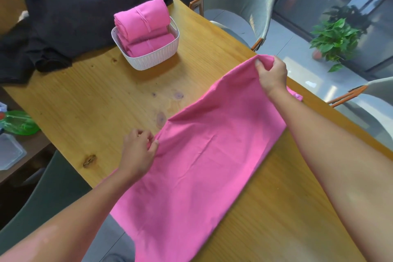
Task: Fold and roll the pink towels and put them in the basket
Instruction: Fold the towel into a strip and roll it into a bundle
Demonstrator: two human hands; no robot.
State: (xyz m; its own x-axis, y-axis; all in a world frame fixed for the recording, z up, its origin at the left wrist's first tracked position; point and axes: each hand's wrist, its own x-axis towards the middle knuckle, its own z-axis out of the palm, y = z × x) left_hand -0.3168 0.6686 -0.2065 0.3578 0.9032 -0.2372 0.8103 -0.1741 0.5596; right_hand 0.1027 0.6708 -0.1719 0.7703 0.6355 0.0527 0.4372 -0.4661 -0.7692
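A pink towel [204, 155] lies spread across the wooden table [106, 102], its near end hanging over the table's front edge. My left hand [138, 151] pinches the towel's left edge near a corner. My right hand [272, 74] grips the far corner and holds it lifted off the table. A white woven basket [148, 57] stands at the back of the table with rolled pink towels [142, 21] stacked in it, the top roll rising above the rim.
A heap of black fabric [74, 17] lies at the back left beside the basket. Grey chairs [240, 0] stand along the right side. A potted plant [333, 40] is on the floor. A green object [17, 123] and a clear container [10, 151] sit at the left.
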